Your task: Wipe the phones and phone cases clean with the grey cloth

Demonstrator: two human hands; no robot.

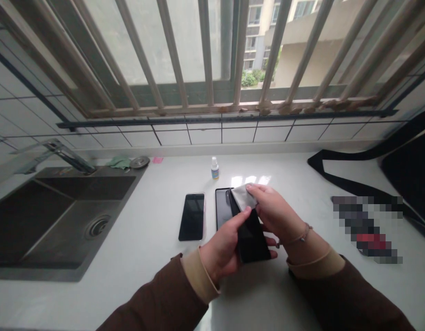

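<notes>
A black smartphone (252,236) is held tilted over the counter, its dark glass face up. My left hand (224,248) grips its left edge, the thumb on the face and the fingers underneath. My right hand (274,211) pinches a light grey cloth (244,196) and presses it over the phone's upper end. Other fingers of that hand show past the phone's right edge. Behind the held phone, a flat black-edged rectangle (222,209), perhaps a phone case, lies partly hidden. To its left, a second phone (192,217) in a clear case lies face up.
A small white spray bottle (215,169) stands at the back of the white counter (157,257). On the left is a sink (74,271) with a faucet (72,156). A black strap (343,181) and bag lie at right, beside a blurred-out object (367,230). Window bars rise behind.
</notes>
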